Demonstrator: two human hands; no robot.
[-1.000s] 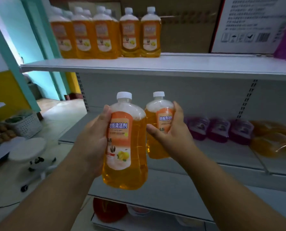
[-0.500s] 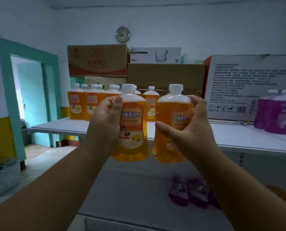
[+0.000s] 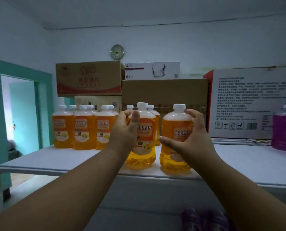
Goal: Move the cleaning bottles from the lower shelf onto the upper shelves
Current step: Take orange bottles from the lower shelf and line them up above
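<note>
We see two orange bottles (image 3: 143, 135) (image 3: 176, 139) (white caps, orange labels) upright near front edge of upper shelf (image 3: 55, 160), just apart.

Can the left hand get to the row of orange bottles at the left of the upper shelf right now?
Probably not yet: the left hand grips its own orange bottle. Once released, bare upper shelf leaves the way to the row free.
</note>
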